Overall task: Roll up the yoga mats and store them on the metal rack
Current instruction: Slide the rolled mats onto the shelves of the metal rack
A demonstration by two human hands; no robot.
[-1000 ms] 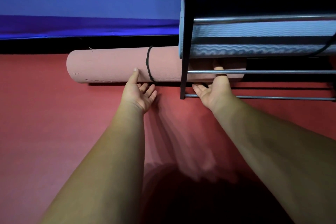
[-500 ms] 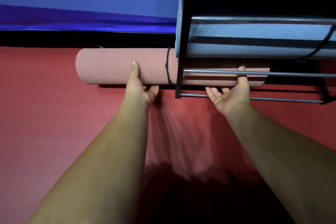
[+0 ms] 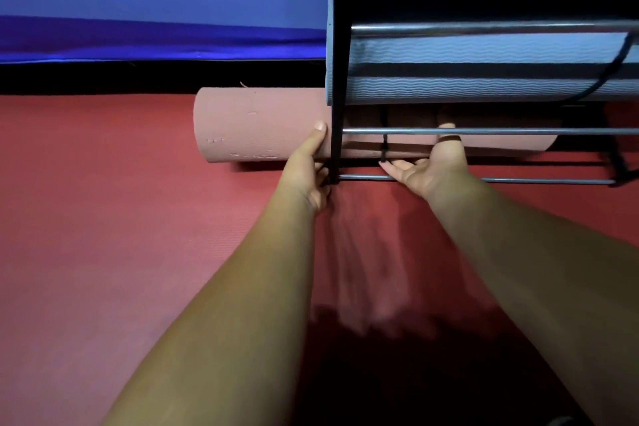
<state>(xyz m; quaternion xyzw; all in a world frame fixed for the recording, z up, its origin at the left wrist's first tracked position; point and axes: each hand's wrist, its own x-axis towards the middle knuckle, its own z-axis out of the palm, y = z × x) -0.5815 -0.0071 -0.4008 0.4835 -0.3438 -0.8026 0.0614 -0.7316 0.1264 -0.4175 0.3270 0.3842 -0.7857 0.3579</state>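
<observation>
1. Against half a second ago, the pink mat (image 3: pixel 262 128) sits deeper in the metal rack (image 3: pixel 340 45). Its black strap (image 3: pixel 383 143), then at 9 o'clock of the rack's black post, is now at 3 o'clock of it, inside the bottom tier.
2. My left grip (image 3: pixel 307 166) has slid along to the post. Its thumb lies straight up the roll's front, but the post hides the fingers, so I cannot tell whether it clasps or only props.
3. My right grip (image 3: pixel 432 166) is palm-up, fingers straight under the roll and thumb up its front face: flat and supporting, not clasped.
4. The roll lies behind the upper rail (image 3: pixel 518 131) and the lower rail (image 3: pixel 536 180), just under the blue mat (image 3: pixel 484 86). Its left end juts out toward 9 o'clock over the red floor (image 3: pixel 103 235).
5. At 3 o'clock the roll's right end stops short of the rack's far leg, with open tier between. Overhead room is tight.
</observation>
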